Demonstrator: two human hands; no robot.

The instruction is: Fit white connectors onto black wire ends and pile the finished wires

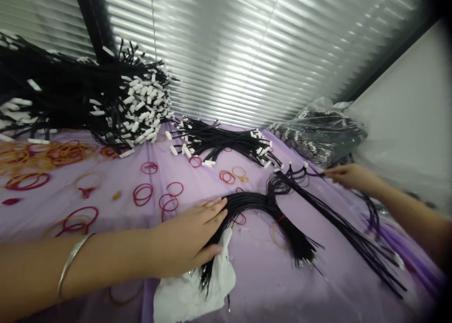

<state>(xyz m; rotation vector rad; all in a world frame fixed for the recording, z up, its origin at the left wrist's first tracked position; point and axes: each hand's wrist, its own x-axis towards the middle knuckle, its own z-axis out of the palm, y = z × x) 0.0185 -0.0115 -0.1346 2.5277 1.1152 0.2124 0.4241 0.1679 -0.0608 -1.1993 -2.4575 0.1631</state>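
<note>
My left hand [197, 231] lies over one end of a curved bundle of black wires [254, 200], its fingers stretched and the thumb apart. A red rubber band [281, 218] circles the bundle near its other end, where the bare tips fan out. Under that hand is a crumpled white sheet [194, 294]. At the right, my right hand [349, 178] pinches a thin black wire near small white connectors [305, 165]. A loose row of longer black cables [335, 214] runs diagonally between the hands.
A large heap of black cables with white connectors [144, 104] stands back left. A smaller crossed pile [226, 141] lies by the blinds [219, 45]. Red and yellow rubber bands [65, 153] are scattered on the purple cover [261, 280]. A clear plastic bag [319, 132] sits back right.
</note>
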